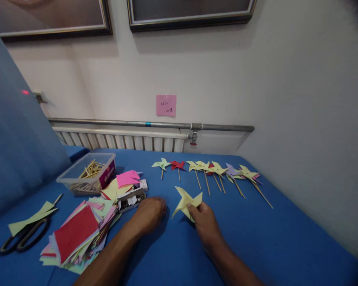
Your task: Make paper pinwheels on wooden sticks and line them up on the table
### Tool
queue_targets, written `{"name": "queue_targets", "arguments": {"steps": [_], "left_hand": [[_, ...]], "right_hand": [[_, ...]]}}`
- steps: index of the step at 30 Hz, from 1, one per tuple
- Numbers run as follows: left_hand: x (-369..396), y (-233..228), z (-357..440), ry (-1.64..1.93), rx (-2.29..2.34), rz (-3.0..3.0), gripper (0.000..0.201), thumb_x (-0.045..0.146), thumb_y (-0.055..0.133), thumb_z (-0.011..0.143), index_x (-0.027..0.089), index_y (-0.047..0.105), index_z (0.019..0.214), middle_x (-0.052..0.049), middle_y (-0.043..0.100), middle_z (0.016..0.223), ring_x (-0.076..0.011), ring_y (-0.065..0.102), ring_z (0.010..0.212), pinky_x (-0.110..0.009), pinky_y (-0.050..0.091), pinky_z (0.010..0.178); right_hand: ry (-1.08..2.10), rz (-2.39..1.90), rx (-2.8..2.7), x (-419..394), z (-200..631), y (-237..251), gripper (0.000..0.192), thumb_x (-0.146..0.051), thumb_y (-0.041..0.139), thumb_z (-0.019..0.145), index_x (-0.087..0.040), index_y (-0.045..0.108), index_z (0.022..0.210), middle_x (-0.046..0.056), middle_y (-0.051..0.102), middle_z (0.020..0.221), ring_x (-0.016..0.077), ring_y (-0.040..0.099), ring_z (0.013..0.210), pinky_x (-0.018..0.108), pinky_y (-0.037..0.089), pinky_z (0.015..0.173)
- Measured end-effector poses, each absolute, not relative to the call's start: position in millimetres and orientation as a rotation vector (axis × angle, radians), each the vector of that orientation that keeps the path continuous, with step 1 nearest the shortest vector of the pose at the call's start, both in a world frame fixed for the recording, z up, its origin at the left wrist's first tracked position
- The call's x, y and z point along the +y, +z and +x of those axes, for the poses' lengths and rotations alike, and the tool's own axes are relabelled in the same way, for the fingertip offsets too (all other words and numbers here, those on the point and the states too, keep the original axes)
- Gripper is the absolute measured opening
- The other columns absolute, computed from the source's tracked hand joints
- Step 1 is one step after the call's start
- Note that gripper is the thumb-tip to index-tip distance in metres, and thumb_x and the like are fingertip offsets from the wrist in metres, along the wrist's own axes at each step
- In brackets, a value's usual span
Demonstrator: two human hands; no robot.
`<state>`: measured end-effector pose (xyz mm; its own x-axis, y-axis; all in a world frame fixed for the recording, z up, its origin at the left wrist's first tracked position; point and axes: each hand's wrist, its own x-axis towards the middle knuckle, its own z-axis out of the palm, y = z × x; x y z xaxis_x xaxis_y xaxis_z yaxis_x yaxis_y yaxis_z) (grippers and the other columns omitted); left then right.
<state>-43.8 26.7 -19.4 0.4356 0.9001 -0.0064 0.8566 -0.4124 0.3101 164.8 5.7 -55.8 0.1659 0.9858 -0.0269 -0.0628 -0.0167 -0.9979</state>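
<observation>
Now a yellow paper pinwheel [183, 203] is pinched in the right hand [207, 226] above the tabletop [256, 238] | left hand [152, 212] curled beside white box [131, 198], fingertips hidden, grip cannot be told | room offered toward right edge | picture frames [191, 27] cut off above

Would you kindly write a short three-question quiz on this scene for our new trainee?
1. Which hand holds the yellow paper pinwheel?
2. What colour is the top sheet of the paper stack? A) blue B) red C) white
3. Fill in the gap: the clear plastic tub holds a bundle of thin ____.

Key: 1. The right hand. 2. B. 3. Sticks.
</observation>
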Motion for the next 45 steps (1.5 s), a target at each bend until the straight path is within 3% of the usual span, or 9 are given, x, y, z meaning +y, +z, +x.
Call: {"name": "queue_targets", "arguments": {"steps": [5,7,11,15,25,45], "left_hand": [[20,-12,-38,0.760,1.401,2.232,0.018,0.017,0.051,0.099,0.021,0.065,0.088,-0.007,0.075,0.100,-0.0208,0.070,0.095,-0.031,0.051,0.087],[13,-11,-29,0.969,1.227,2.197,0.016,0.018,0.053,0.099,0.022,0.064,0.088,-0.009,0.075,0.116,-0.0210,0.069,0.109,-0.034,0.052,0.098],[1,-20,-13,1.122,1.168,2.266,0.013,0.015,0.057,0.097,0.022,0.068,0.092,-0.012,0.062,0.154,-0.0292,0.055,0.143,-0.051,0.044,0.119],[2,-29,-10,1.167,1.220,2.272,0.015,0.014,0.057,0.098,0.021,0.068,0.092,-0.013,0.046,0.170,-0.0327,0.041,0.157,-0.059,0.036,0.127],[8,-24,-18,1.045,1.089,2.082,0.015,0.022,0.057,0.100,0.022,0.069,0.092,-0.010,0.040,0.176,-0.0298,0.037,0.162,-0.056,0.035,0.129],[10,-22,-18,0.966,1.101,1.981,0.013,0.023,0.059,0.099,0.022,0.066,0.088,-0.011,0.048,0.171,-0.0286,0.043,0.159,-0.055,0.034,0.130]], "right_hand": [[1.063,-1.298,-1.103,7,161,-59,0.038,-0.051,0.073,0.076,-0.017,0.079,0.093,0.009,0.083,0.085,0.0296,0.074,0.079,0.037,0.057,0.072],[1.047,-1.292,-1.132,5,157,-57,0.037,-0.051,0.072,0.078,-0.018,0.078,0.093,0.008,0.082,0.083,0.0281,0.072,0.077,0.036,0.056,0.072],[1.025,-1.245,-1.143,-1,150,-50,0.036,-0.051,0.072,0.079,-0.018,0.078,0.094,0.008,0.081,0.086,0.0272,0.072,0.080,0.035,0.055,0.073],[1.038,-1.217,-1.138,-5,148,-48,0.038,-0.052,0.072,0.081,-0.018,0.079,0.097,0.008,0.081,0.086,0.0266,0.071,0.080,0.035,0.055,0.073],[1.129,-1.093,-1.117,-6,148,-53,0.045,-0.058,0.078,0.082,-0.018,0.079,0.102,0.008,0.082,0.092,0.0274,0.073,0.084,0.035,0.056,0.076],[1.200,-1.022,-1.102,-6,149,-52,0.047,-0.059,0.082,0.080,-0.018,0.080,0.102,0.007,0.080,0.088,0.0256,0.070,0.079,0.034,0.055,0.075]]}}
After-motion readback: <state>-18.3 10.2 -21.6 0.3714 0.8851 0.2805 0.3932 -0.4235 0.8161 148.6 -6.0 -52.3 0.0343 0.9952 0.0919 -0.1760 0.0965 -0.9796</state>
